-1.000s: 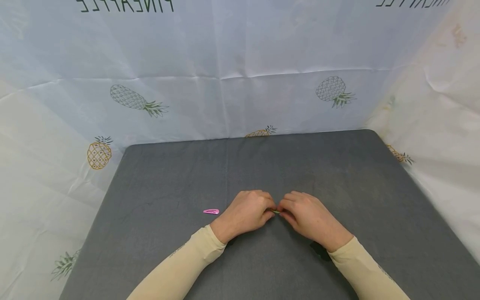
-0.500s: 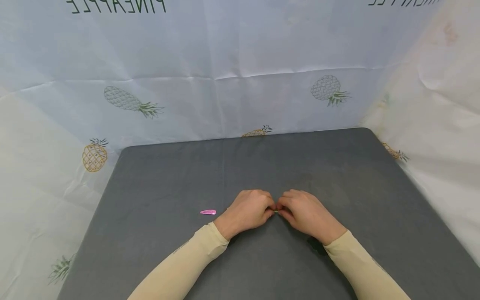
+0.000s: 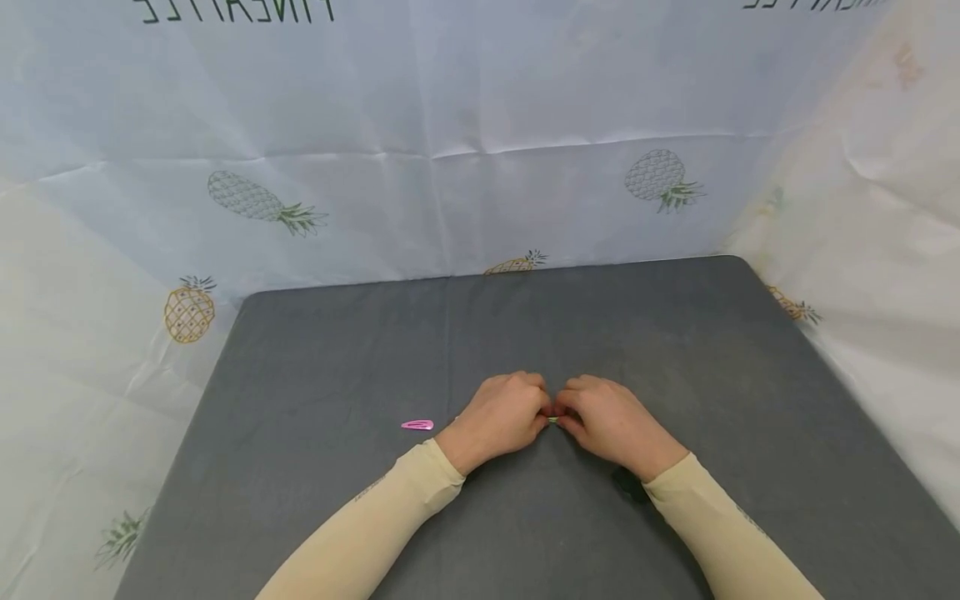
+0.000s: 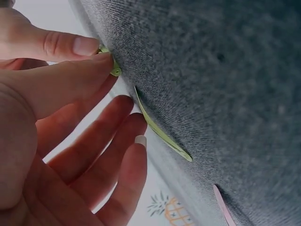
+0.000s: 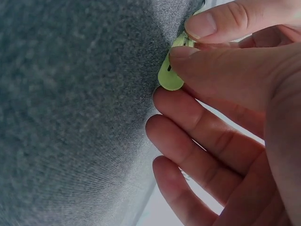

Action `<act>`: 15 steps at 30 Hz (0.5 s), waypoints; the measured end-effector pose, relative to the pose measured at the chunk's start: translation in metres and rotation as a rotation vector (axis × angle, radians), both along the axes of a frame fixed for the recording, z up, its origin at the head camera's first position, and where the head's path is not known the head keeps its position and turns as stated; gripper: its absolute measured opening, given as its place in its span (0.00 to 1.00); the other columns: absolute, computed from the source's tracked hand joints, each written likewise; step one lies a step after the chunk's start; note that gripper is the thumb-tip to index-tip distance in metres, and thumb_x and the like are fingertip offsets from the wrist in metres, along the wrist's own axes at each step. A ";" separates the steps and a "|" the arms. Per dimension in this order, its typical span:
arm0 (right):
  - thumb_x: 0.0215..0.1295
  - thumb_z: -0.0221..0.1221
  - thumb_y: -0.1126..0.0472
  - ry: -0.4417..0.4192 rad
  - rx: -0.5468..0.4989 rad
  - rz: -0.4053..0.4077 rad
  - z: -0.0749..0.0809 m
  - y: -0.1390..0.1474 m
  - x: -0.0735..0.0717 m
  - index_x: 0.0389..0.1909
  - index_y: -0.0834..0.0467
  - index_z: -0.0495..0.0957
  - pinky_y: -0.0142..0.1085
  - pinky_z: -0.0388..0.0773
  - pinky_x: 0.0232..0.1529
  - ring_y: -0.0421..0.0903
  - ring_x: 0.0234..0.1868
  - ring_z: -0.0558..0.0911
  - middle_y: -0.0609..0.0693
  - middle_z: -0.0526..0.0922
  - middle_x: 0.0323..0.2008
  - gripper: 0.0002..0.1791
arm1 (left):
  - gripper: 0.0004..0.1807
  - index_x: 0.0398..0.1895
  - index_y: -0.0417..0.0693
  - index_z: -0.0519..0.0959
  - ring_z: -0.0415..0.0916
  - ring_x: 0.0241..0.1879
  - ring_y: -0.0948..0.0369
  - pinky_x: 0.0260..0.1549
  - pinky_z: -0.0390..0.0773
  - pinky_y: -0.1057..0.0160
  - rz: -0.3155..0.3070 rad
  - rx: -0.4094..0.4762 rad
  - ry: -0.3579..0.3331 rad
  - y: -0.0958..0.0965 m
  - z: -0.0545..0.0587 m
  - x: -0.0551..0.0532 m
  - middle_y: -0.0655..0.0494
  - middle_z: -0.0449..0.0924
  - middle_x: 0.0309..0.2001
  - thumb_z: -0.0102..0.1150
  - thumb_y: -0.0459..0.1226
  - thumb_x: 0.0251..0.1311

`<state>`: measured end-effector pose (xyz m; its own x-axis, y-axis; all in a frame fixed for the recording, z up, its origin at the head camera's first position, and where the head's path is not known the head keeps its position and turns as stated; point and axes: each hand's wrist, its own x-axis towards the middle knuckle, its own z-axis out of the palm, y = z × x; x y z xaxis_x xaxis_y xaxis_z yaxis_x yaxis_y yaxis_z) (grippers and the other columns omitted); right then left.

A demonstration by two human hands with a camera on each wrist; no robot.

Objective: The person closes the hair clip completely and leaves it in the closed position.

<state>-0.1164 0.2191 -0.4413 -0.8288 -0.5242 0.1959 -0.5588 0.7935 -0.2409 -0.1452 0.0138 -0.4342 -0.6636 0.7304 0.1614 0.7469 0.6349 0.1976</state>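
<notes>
My left hand (image 3: 504,421) and right hand (image 3: 611,427) meet over the middle of the grey table, fingertips almost touching. Between them is a small green snap hair clip (image 5: 170,79). In the right wrist view my right thumb and index finger pinch it near its rounded end, other fingers loosely bent beside the cloth. The left wrist view has my left thumb and index finger pinching the same clip (image 4: 115,71), which is mostly covered by fingers. A second green hair clip (image 4: 160,131) lies on the table by my left fingers; the left hand hides it in the head view.
A pink hair clip (image 3: 417,425) lies left of my left hand. Something dark (image 3: 628,483) sits under the right wrist, its kind unclear. The grey table (image 3: 337,350) ends at a white pineapple-print curtain (image 3: 360,100) behind and at the sides.
Both hands stay together at the green hair clip and have shifted slightly away from me. The head view has turned a little. The pink hair clip stays in place on the table.
</notes>
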 end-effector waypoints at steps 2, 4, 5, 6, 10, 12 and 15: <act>0.62 0.78 0.61 -0.009 0.001 -0.008 0.000 0.000 -0.001 0.32 0.47 0.87 0.32 0.77 0.33 0.36 0.29 0.76 0.39 0.80 0.30 0.09 | 0.08 0.35 0.63 0.93 0.83 0.37 0.63 0.33 0.80 0.66 0.007 -0.016 0.002 0.001 0.001 0.000 0.64 0.88 0.40 0.71 0.36 0.66; 0.63 0.77 0.60 -0.014 0.006 -0.016 0.001 0.000 -0.001 0.32 0.47 0.86 0.33 0.77 0.33 0.36 0.30 0.76 0.39 0.80 0.30 0.08 | 0.07 0.36 0.62 0.93 0.84 0.39 0.63 0.35 0.82 0.65 0.016 -0.027 0.001 0.001 0.001 0.001 0.63 0.89 0.43 0.71 0.37 0.67; 0.63 0.77 0.60 -0.016 0.008 -0.018 0.001 0.000 -0.002 0.32 0.47 0.86 0.33 0.77 0.33 0.36 0.30 0.76 0.39 0.80 0.30 0.08 | 0.06 0.36 0.62 0.93 0.85 0.40 0.63 0.36 0.83 0.65 0.023 -0.030 0.001 0.001 0.001 0.001 0.63 0.89 0.43 0.71 0.38 0.67; 0.63 0.77 0.60 -0.018 0.010 -0.020 0.001 0.001 -0.002 0.32 0.47 0.86 0.33 0.77 0.33 0.36 0.30 0.76 0.39 0.80 0.30 0.08 | 0.06 0.36 0.62 0.93 0.85 0.41 0.63 0.37 0.83 0.64 0.030 -0.029 -0.002 0.000 0.001 0.002 0.63 0.89 0.44 0.71 0.39 0.67; 0.63 0.77 0.60 -0.021 0.014 -0.041 0.002 0.003 -0.002 0.32 0.47 0.85 0.33 0.75 0.32 0.36 0.29 0.74 0.40 0.80 0.30 0.09 | 0.05 0.37 0.61 0.93 0.86 0.44 0.63 0.43 0.85 0.62 0.049 -0.012 0.009 -0.007 0.004 0.003 0.64 0.89 0.45 0.69 0.41 0.69; 0.63 0.78 0.60 -0.017 0.014 -0.055 0.002 0.006 -0.001 0.32 0.46 0.85 0.34 0.75 0.32 0.36 0.29 0.74 0.39 0.79 0.30 0.09 | 0.04 0.39 0.60 0.92 0.86 0.45 0.62 0.46 0.86 0.60 0.058 0.007 0.016 -0.014 0.007 0.004 0.64 0.89 0.46 0.70 0.42 0.70; 0.62 0.78 0.59 -0.003 0.017 -0.076 0.003 0.010 0.000 0.32 0.46 0.85 0.36 0.78 0.34 0.37 0.31 0.76 0.39 0.80 0.31 0.09 | 0.05 0.43 0.57 0.92 0.86 0.45 0.61 0.48 0.85 0.58 0.080 0.044 0.031 -0.029 0.012 0.008 0.63 0.89 0.46 0.71 0.43 0.70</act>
<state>-0.1160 0.2294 -0.4379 -0.8667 -0.4633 0.1849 -0.4964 0.8375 -0.2284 -0.1374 -0.0155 -0.4218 -0.7138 0.6671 0.2134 0.7003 0.6839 0.2046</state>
